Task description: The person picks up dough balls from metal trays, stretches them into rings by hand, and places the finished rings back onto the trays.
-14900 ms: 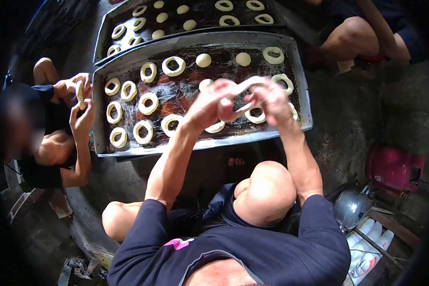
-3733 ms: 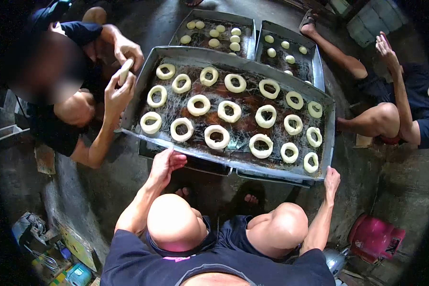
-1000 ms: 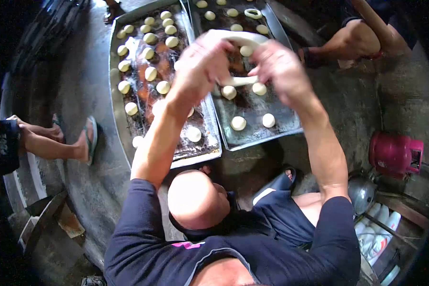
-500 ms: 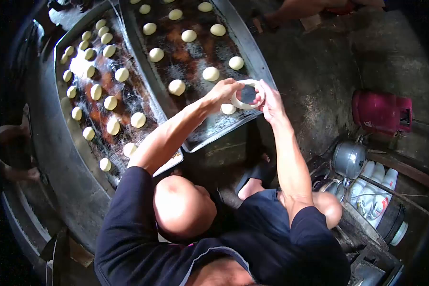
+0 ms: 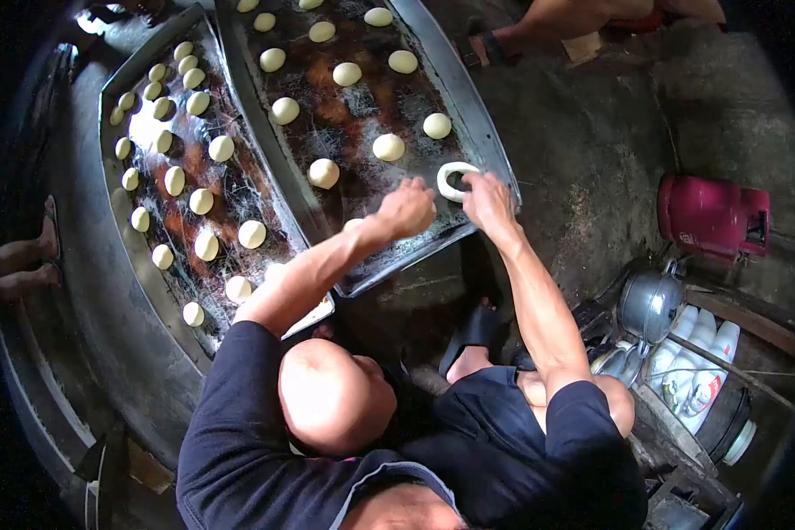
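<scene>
A pale dough ring (image 5: 447,183) is at the front right corner of the right-hand tray (image 5: 495,159). My right hand (image 5: 489,203) grips the ring's right side, its fingers reaching over the edge into the hole. Just left of it, my left hand (image 5: 402,212) is low over the tray with its fingers curled. A dough ball under this hand is mostly hidden, only a pale edge showing at the thumb side. Closest to the hands lie round dough balls, one dough ball (image 5: 388,147) behind the left hand and another (image 5: 437,125) behind the ring. My left forearm partly covers a further ball.
A second tray (image 5: 278,208) with many dough balls adjoins on the left. On the right stand a pink gas cylinder (image 5: 702,218), a metal pot (image 5: 649,303) and white bottles (image 5: 700,358). Another person's arm or leg (image 5: 556,22) shows at the top, and feet (image 5: 44,256) at the left.
The dough ring, held between both hands before, has come down onto the tray corner. My left hand has let go of it and moved down-left over a dough ball; my right stays on the ring.
</scene>
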Demonstrator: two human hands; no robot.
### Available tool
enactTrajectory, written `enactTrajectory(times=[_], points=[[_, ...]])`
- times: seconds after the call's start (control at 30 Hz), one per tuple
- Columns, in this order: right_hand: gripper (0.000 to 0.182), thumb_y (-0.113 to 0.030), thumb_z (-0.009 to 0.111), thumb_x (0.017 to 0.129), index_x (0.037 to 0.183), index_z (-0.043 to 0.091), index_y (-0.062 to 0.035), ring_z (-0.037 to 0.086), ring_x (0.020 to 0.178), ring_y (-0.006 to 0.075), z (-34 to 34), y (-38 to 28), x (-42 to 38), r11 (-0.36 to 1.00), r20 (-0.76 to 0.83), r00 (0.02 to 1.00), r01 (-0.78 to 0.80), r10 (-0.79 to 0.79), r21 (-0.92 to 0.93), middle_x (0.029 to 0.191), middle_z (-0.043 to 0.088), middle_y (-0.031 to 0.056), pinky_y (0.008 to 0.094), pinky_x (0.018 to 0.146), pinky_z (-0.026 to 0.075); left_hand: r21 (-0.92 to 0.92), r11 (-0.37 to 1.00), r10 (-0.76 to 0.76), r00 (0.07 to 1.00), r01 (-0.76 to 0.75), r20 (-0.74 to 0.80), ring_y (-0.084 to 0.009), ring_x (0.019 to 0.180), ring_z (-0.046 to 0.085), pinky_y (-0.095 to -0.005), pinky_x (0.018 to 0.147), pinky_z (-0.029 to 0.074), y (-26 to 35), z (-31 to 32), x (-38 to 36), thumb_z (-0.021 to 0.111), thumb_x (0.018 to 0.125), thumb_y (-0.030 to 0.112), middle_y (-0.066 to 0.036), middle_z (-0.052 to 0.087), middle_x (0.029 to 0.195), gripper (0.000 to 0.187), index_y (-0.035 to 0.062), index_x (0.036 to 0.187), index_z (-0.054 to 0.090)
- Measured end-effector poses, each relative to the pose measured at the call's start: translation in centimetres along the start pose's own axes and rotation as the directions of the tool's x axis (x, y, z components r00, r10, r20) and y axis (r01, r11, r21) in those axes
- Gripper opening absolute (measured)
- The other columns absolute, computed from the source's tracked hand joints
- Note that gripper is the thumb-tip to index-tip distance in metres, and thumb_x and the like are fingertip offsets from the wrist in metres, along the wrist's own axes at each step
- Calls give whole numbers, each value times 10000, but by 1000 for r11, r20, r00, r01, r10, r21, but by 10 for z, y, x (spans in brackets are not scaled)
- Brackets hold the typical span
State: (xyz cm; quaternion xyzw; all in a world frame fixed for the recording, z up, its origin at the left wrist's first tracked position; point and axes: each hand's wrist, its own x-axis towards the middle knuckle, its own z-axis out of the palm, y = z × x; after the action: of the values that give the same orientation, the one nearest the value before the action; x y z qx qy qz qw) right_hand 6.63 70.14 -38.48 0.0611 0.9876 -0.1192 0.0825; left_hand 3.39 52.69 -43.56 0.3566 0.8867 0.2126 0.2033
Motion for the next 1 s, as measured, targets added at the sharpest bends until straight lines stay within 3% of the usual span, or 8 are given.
enactTrajectory(times=[0.13,0.27,0.4,0.47,0.8,0.9,0.93,1.0], points=[[218,-122,677,728,930,618,-65,597,926,380,28,10,4,983,-61,981,182,-184,-40,943,621,191,477,771,480,-158,986,46,999,-43,14,-412,1020,546,-458,886,458,14,-12,-37,578,829,156,-262,558,1089,343,-10,1111,475],[200,-148,619,779,950,657,-51,605,946,382,8,-7,3,977,134,986,126,-104,-171,964,643,201,471,805,482,-700,660,-388,922,273,-5,-232,901,635,-348,792,507,-5,-27,-64,677,822,258,-172,642,962,465,-2,1165,503],[421,-234,616,863,1201,566,13,631,976,309,-1,-72,2,720,67,990,42,-122,693,1056,657,185,374,851,484,-996,-6,-380,922,-85,-76,-178,981,597,-316,831,510,-23,-62,-104,612,886,186,-115,603,1096,387,-35,1188,515],[458,-190,596,885,1263,500,51,627,943,216,-2,-112,-5,333,180,958,-99,-221,938,1033,664,154,321,823,491,-981,-21,-440,883,-194,-165,-173,991,594,-310,840,510,-24,-73,-117,594,895,164,-118,597,1111,366,-37,1191,514],[556,73,657,709,1224,452,24,609,839,149,-16,-214,-37,55,124,937,-112,-326,992,946,609,92,243,745,514,-901,222,-560,708,-374,-431,-163,935,563,-285,833,470,-25,-98,-179,575,764,42,-119,568,1062,599,-17,1318,353],[529,118,599,678,1178,450,35,629,801,167,-17,-218,-34,82,47,957,-24,-286,996,959,617,122,264,695,544,-906,102,-497,767,-412,-405,-159,1019,553,-306,908,454,-19,-83,-183,576,754,7,-116,541,1141,579,-13,1298,380],[426,78,571,729,1143,489,16,631,799,183,-14,-218,-35,163,6,976,30,-216,986,944,619,120,295,681,546,-904,354,-530,745,-241,-406,-146,995,561,-305,908,450,-21,-77,-183,546,761,-23,-110,560,1117,570,-10,1305,377],[294,-13,556,813,1105,523,-1,636,762,215,2,-215,-37,533,-209,939,329,-275,779,911,619,127,336,670,545,-893,95,-544,728,-440,-417,-149,927,585,-311,879,466,-30,-95,-191,562,771,-32,-117,578,1084,567,7,1308,384]])
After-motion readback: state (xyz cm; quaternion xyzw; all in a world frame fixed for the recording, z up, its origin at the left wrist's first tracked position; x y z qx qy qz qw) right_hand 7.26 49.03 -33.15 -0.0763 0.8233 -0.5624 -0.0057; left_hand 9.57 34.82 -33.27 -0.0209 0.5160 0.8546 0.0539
